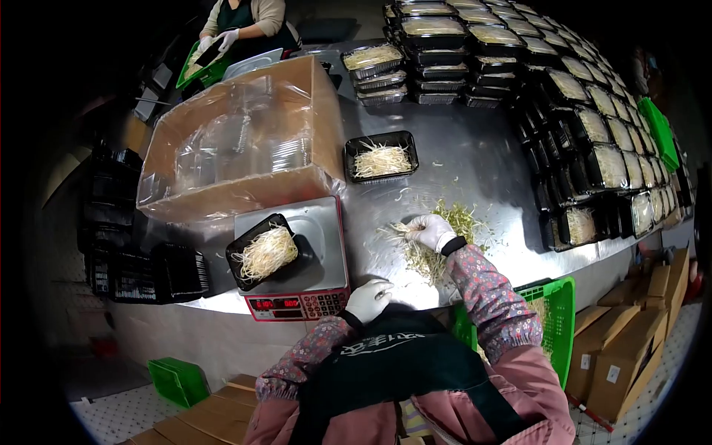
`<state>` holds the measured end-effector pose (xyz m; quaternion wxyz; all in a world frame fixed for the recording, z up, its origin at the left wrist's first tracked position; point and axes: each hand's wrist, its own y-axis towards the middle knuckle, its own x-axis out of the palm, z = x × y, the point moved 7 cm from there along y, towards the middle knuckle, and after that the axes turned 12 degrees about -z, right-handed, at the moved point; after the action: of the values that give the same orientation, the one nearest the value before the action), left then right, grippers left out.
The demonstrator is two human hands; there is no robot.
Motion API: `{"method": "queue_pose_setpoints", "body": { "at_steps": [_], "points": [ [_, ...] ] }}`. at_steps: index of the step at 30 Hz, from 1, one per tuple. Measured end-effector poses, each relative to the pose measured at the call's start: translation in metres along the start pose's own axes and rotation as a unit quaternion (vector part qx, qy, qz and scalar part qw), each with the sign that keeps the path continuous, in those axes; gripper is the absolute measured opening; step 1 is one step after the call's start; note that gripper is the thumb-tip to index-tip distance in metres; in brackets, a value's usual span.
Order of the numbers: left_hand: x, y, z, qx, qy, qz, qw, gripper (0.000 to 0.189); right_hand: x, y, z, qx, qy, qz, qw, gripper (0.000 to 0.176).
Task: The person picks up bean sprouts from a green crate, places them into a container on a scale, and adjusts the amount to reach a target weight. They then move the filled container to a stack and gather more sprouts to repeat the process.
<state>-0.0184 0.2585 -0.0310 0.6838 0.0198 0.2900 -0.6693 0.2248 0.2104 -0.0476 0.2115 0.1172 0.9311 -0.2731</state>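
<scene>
My right hand (432, 231), in a white glove, pinches a small bunch of bean sprouts (398, 229) over the metal table. Under and beside it lies a loose pile of greenish sprout bits (458, 216). My left hand (368, 300), also gloved, rests at the table's near edge with its fingers curled; a small dark spot shows between them, too small to make out. Left of it, a black tray of bean sprouts (265, 252) sits tilted on a digital scale (319, 259) with lit red digits. Another black tray of bean sprouts (382, 157) stands farther back.
A large plastic-lined cardboard box (326, 119) stands behind the scale. Stacked packed trays (593, 126) line the right and back. Empty black trays (178, 273) are at left. A green crate (564, 319) is by my right arm. Across the table a gloved co-worker (256, 18) works.
</scene>
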Motion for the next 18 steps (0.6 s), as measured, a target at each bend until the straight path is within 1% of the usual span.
{"method": "queue_pose_setpoints", "body": {
  "at_steps": [2,4,5,6,8,10,12,14,15,16,18],
  "points": [
    [-0.002,-0.002,-0.001,-0.002,-0.001,0.0,1.0,0.026,-0.01,0.01,-0.004,-0.035,0.059,-0.004,0.998,0.021],
    [-0.004,-0.004,-0.002,0.002,-0.001,0.007,1.0,0.028,-0.034,0.001,-0.046,-0.082,0.143,-0.002,0.986,0.018],
    [-0.004,-0.005,-0.003,0.009,0.003,0.015,1.0,0.029,-0.05,-0.003,-0.068,-0.103,0.144,0.025,0.984,0.016],
    [-0.005,-0.006,-0.005,0.015,0.006,0.022,1.0,0.029,-0.068,-0.003,-0.089,-0.176,0.144,0.07,0.971,0.015],
    [-0.008,-0.007,-0.001,0.008,0.005,0.025,1.0,0.028,-0.103,-0.006,-0.129,-0.237,0.097,0.155,0.954,0.016],
    [-0.009,-0.008,0.001,0.006,0.005,0.034,0.999,0.027,-0.13,-0.006,-0.17,-0.3,-0.026,0.218,0.928,0.018],
    [-0.012,-0.009,0.005,0.011,-0.022,0.048,0.999,0.025,-0.14,0.006,-0.192,-0.297,-0.093,0.251,0.917,0.021],
    [-0.014,-0.01,0.008,0.009,-0.054,0.061,0.997,0.025,-0.134,0.039,-0.187,-0.241,-0.158,0.201,0.936,0.027],
    [-0.015,-0.011,0.01,0.013,-0.047,0.068,0.997,0.026,-0.127,0.063,-0.169,-0.191,-0.179,0.157,0.952,0.037],
    [-0.016,-0.011,0.012,0.018,-0.038,0.075,0.996,0.027,-0.12,0.065,-0.164,-0.202,-0.241,0.183,0.931,0.043],
    [-0.021,-0.01,0.015,0.041,-0.011,0.101,0.994,0.03,-0.116,0.064,-0.144,-0.201,-0.18,0.162,0.949,0.047]
  ]
}}
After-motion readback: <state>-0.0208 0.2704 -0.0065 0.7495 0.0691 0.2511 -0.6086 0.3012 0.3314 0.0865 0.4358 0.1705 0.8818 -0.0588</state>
